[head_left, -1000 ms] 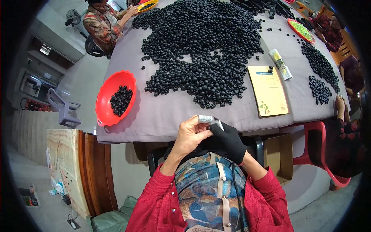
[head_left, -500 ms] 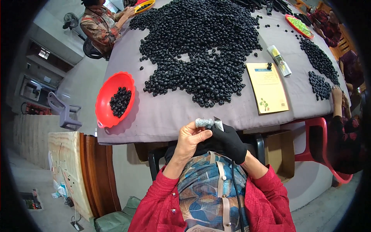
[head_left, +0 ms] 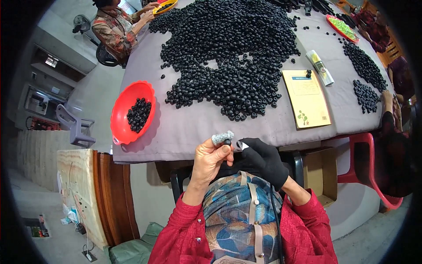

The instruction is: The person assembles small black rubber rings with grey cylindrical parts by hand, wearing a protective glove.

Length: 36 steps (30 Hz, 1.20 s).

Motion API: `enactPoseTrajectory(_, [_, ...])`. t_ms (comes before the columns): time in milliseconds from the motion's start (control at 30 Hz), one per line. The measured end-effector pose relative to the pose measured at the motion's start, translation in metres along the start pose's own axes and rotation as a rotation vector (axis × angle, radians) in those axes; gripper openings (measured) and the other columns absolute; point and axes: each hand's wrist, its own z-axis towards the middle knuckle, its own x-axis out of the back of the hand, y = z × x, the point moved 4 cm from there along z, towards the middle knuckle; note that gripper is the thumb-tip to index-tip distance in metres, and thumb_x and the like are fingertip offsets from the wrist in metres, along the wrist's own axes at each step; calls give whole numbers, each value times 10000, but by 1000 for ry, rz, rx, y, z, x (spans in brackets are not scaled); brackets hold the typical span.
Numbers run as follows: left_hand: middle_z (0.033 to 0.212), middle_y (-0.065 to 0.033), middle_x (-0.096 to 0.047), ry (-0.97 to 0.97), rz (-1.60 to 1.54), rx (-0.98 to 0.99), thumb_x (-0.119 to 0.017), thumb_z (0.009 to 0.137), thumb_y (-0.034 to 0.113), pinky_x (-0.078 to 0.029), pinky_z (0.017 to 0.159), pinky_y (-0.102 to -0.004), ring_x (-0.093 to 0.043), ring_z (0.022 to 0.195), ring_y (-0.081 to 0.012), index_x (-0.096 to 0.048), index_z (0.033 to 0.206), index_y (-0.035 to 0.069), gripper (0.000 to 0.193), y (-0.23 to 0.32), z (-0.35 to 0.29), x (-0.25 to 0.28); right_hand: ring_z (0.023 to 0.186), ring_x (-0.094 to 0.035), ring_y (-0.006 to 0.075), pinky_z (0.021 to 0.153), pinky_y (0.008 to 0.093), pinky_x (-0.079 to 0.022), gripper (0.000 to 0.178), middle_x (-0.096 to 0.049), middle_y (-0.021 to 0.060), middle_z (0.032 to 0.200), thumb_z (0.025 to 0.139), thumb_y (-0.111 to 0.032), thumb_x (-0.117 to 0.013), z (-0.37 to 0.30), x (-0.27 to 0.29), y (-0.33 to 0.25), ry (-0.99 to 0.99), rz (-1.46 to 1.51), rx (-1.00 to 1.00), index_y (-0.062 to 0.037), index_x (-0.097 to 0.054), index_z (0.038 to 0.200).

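Just off the table's near edge, my bare left hand (head_left: 209, 160) pinches one small round black bead-like piece (head_left: 227, 142) between thumb and forefinger. A speckled grey finger sleeve (head_left: 222, 137) covers that forefinger. Close by on the right, my right hand (head_left: 265, 160) wears a black glove and is closed on a small blade (head_left: 241, 144) with a pale part showing at the fingertips; its handle is hidden. Beyond both hands spreads a large heap of similar black pieces (head_left: 233, 57). To the left, a red scalloped bowl (head_left: 118, 115) holds some more of them.
A yellow booklet (head_left: 306, 103) and a rolled clear-and-white packet (head_left: 321, 68) lie right of the heap on the grey tablecloth (head_left: 184, 136). Co-workers sit at the far left (head_left: 115, 33) and along the right side. A red plastic chair (head_left: 369, 163) stands at right.
My hands have drawn apart: the left moved slightly left with the black piece, the right moved right with the blade. The black piece now shows under the finger sleeve.
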Motion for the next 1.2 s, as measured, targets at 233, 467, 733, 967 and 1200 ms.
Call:
enactPoseTrajectory(233, [731, -62, -591, 6, -141, 71, -616, 791, 41, -425, 515, -217, -521, 573, -102, -600, 993, 2, 206, -4, -2, -4, 796, -590, 134, 709, 274, -464, 283, -619, 103, 901, 820, -129, -592, -3, -9, -11, -36, -117, 80, -14, -561, 1077])
enactPoseTrajectory(467, [709, -49, -581, -27, -114, 88, -602, 796, 30, -418, 508, -207, -517, 561, -91, -594, 989, 2, 195, -4, -3, -6, 810, -596, 126, 710, 266, -484, 298, -631, 98, 904, 807, -91, -599, -4, -12, -20, -36, -201, 148, -4, -556, 1090])
enactPoseTrajectory(733, [717, -36, -582, -23, -156, 108, -585, 807, 24, -418, 508, -201, -520, 567, -78, -595, 997, 14, 190, -9, -3, -4, 809, -581, 110, 714, 260, -480, 289, -631, 85, 898, 810, -64, -595, -5, -12, -21, -27, -197, 118, 17, -553, 1084])
enactPoseTrajectory(967, [731, -33, -581, -35, -140, 108, -585, 812, 32, -406, 508, -198, -501, 567, -75, -596, 1003, 29, 192, -9, -2, -4, 800, -580, 108, 710, 252, -475, 292, -633, 87, 892, 815, -87, -597, -5, -12, -18, 4, -203, 124, 15, -554, 1085])
enactPoseTrajectory(1200, [741, -32, -577, -79, -159, 97, -578, 818, 31, -385, 510, -194, -470, 572, -67, -594, 1008, 26, 190, -10, -1, -2, 808, -612, 135, 697, 269, -489, 311, -633, 137, 925, 830, -154, -578, -3, -11, -15, -10, -226, 97, -10, -551, 1104])
